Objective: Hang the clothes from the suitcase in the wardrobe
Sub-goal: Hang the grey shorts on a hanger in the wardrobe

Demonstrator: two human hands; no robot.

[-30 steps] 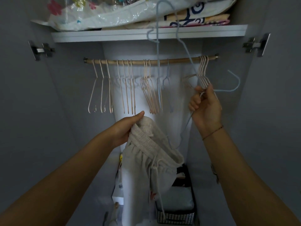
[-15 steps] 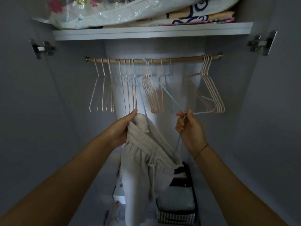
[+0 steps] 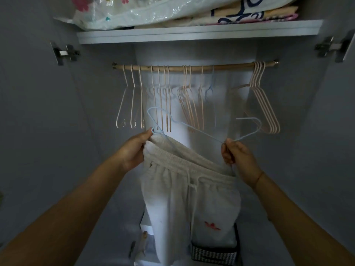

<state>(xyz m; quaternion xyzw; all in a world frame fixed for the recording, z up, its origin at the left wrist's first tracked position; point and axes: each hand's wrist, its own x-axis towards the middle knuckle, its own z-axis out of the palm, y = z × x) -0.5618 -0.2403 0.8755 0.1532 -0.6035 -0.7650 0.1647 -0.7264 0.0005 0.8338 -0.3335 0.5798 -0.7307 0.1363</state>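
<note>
Gripping the waistband of the grey sweatpants [image 3: 192, 191] in the left hand [image 3: 134, 150], fingers curled into the cloth, seemingly catching one end of the blue hanger [image 3: 201, 133] at the thumb too. Pinching its wire in the right hand [image 3: 238, 160], fingers clamped tight, both just below the wardrobe rail [image 3: 221, 66] and its pink hangers [image 3: 269, 114].

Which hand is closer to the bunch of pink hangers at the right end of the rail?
Right. The right hand, pinching the blue hanger, is just below-left of those pink hangers; the left hand, gripping the grey sweatpants, is farther left.
</note>
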